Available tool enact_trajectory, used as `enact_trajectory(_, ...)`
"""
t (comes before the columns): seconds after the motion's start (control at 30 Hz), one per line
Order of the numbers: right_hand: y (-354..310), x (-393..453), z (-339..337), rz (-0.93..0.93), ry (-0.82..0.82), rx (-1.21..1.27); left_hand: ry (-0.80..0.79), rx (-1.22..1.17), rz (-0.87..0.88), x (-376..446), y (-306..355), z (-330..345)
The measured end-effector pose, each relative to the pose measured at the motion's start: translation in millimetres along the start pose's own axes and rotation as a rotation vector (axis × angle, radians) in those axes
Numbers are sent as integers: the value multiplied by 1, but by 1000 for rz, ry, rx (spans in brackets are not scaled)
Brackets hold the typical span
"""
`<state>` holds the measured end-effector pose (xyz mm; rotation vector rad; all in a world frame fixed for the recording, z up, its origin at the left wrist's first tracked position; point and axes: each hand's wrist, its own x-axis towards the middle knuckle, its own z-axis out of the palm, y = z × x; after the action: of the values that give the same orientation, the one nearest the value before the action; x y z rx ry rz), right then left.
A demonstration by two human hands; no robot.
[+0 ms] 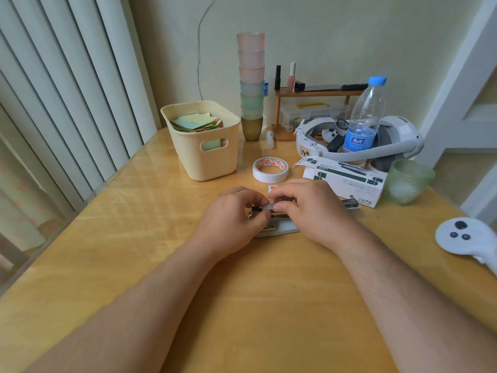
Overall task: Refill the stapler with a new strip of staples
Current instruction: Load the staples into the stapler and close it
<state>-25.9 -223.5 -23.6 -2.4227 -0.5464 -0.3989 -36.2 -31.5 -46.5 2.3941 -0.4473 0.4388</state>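
A small grey stapler lies on the wooden table between my hands; its far end pokes out to the right of my right hand. Just above the stapler's metal channel, a short silvery strip of staples is pinched between the fingertips of my left hand and my right hand. Both hands hide most of the stapler. A small red-and-white staple box lies just behind my fingers.
Behind the hands: a roll of tape, a white-and-green carton, a cream basket of paper, a stack of cups, a water bottle in a headset, a green glass. A white controller lies at right.
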Motion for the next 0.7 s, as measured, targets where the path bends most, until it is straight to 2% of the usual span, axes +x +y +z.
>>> enact_trajectory(0.37,1,-2,-1,28,-14,-1,3,-17,-12,0,1,3)
enact_trajectory(0.7,0,-3,-3,147,-16,59,9,-19,-58,-1,5,3)
